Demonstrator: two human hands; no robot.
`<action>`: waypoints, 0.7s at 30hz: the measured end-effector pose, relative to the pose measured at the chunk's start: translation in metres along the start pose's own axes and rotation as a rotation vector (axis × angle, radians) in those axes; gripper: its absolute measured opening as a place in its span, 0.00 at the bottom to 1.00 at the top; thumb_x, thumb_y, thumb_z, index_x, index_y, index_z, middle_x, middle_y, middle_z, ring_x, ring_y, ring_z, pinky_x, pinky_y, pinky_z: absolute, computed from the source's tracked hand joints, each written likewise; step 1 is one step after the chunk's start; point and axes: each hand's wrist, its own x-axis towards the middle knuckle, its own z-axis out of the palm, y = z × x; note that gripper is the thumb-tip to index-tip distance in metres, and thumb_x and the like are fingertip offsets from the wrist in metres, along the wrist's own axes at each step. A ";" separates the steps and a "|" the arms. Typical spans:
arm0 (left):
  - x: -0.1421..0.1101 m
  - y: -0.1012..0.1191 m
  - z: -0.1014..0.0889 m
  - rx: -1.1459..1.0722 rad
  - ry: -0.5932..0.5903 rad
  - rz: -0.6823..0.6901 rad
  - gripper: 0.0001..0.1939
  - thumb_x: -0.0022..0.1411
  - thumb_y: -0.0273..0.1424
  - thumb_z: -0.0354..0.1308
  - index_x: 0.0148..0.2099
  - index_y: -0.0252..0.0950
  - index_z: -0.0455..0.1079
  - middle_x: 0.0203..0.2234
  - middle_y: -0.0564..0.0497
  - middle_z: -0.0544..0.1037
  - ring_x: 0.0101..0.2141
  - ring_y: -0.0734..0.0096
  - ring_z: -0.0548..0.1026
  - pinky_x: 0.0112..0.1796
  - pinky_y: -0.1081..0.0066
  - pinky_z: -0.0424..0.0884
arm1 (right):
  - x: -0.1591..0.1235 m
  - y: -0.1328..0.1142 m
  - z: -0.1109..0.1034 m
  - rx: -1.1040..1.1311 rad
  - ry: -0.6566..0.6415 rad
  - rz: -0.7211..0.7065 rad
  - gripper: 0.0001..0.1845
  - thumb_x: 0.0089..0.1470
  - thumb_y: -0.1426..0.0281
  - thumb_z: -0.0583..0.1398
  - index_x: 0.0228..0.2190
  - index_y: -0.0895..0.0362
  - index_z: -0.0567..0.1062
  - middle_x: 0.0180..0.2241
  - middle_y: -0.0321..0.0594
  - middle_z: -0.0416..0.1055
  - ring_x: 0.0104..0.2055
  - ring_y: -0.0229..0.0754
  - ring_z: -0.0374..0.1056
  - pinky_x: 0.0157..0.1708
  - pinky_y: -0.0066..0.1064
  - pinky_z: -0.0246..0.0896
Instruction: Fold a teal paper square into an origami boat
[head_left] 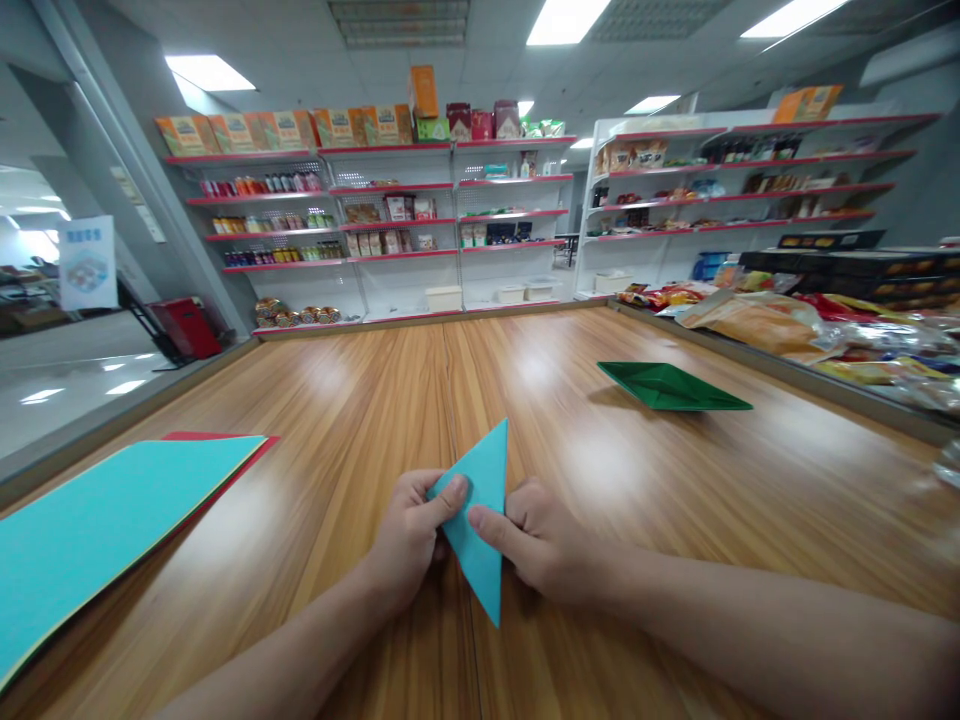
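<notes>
A light-blue sheet of paper folded into a triangle is held up over the near middle of the table. My left hand grips its left corner, thumb on the front face and fingers behind. From the right, my right hand pinches the long straight edge, its thumb also pressed on the front. The fingers behind the paper are mostly hidden. One point of the triangle is up, another down towards me.
A wooden table spans the foreground. At left lies a stack of coloured paper, blue on top, red showing beneath. A folded green paper piece rests at right. Packaged snacks lie beyond the right edge; stocked shelves stand behind.
</notes>
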 end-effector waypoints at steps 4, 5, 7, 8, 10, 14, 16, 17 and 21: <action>-0.001 0.003 0.001 -0.077 -0.164 -0.133 0.26 0.46 0.47 0.65 0.18 0.34 0.57 0.10 0.59 0.55 0.12 0.83 0.51 0.13 0.78 0.44 | -0.001 -0.005 -0.001 -0.128 -0.030 -0.244 0.24 0.59 0.65 0.48 0.13 0.56 0.52 0.15 0.33 0.54 0.19 0.32 0.53 0.20 0.26 0.49; -0.001 0.004 0.001 -0.105 -0.185 -0.162 0.26 0.45 0.47 0.66 0.18 0.35 0.57 0.10 0.59 0.54 0.12 0.83 0.51 0.13 0.78 0.44 | -0.001 -0.006 -0.001 -0.123 -0.033 -0.281 0.23 0.59 0.66 0.48 0.14 0.56 0.53 0.15 0.33 0.54 0.19 0.32 0.54 0.21 0.27 0.49; -0.002 0.005 0.003 -0.127 -0.148 -0.164 0.26 0.45 0.46 0.66 0.17 0.35 0.57 0.10 0.59 0.55 0.12 0.83 0.51 0.13 0.78 0.44 | -0.001 -0.007 -0.001 -0.019 -0.030 -0.236 0.24 0.59 0.65 0.48 0.14 0.57 0.55 0.15 0.32 0.54 0.18 0.31 0.52 0.19 0.26 0.47; -0.001 0.006 0.004 -0.125 -0.109 -0.143 0.25 0.46 0.46 0.66 0.18 0.34 0.57 0.10 0.59 0.55 0.12 0.83 0.51 0.13 0.78 0.45 | 0.000 -0.007 0.000 0.069 -0.014 -0.161 0.25 0.60 0.63 0.48 0.14 0.57 0.55 0.14 0.31 0.52 0.17 0.31 0.50 0.17 0.25 0.45; -0.001 0.006 0.005 -0.116 -0.046 -0.096 0.24 0.47 0.45 0.66 0.19 0.33 0.60 0.11 0.58 0.57 0.12 0.83 0.53 0.13 0.79 0.47 | 0.001 -0.004 0.000 0.237 0.045 0.007 0.27 0.60 0.58 0.48 0.13 0.56 0.54 0.12 0.29 0.49 0.14 0.29 0.46 0.14 0.24 0.39; -0.001 0.006 0.005 -0.100 -0.071 -0.114 0.24 0.47 0.45 0.66 0.19 0.32 0.61 0.11 0.58 0.57 0.13 0.83 0.53 0.14 0.78 0.47 | 0.004 0.001 -0.002 0.298 0.130 0.073 0.31 0.59 0.52 0.48 0.11 0.54 0.52 0.10 0.29 0.47 0.14 0.29 0.43 0.13 0.26 0.36; -0.001 0.006 0.005 -0.092 -0.104 -0.138 0.24 0.47 0.46 0.66 0.19 0.33 0.60 0.11 0.59 0.55 0.13 0.83 0.51 0.14 0.78 0.46 | 0.004 0.003 -0.004 0.264 0.113 0.004 0.32 0.59 0.52 0.49 0.10 0.54 0.50 0.10 0.29 0.46 0.14 0.29 0.42 0.13 0.26 0.34; -0.002 0.006 0.006 -0.088 -0.114 -0.142 0.25 0.47 0.46 0.66 0.19 0.33 0.59 0.11 0.59 0.55 0.13 0.83 0.51 0.14 0.78 0.46 | 0.005 0.005 -0.004 0.262 0.102 -0.014 0.32 0.58 0.52 0.50 0.10 0.54 0.50 0.10 0.29 0.46 0.13 0.29 0.42 0.13 0.27 0.34; -0.004 0.008 0.008 -0.061 -0.098 -0.107 0.24 0.48 0.46 0.65 0.19 0.34 0.59 0.12 0.58 0.55 0.14 0.82 0.51 0.16 0.77 0.46 | 0.007 0.012 -0.007 0.361 0.122 0.095 0.31 0.56 0.52 0.52 0.10 0.54 0.54 0.09 0.29 0.48 0.12 0.29 0.43 0.12 0.26 0.32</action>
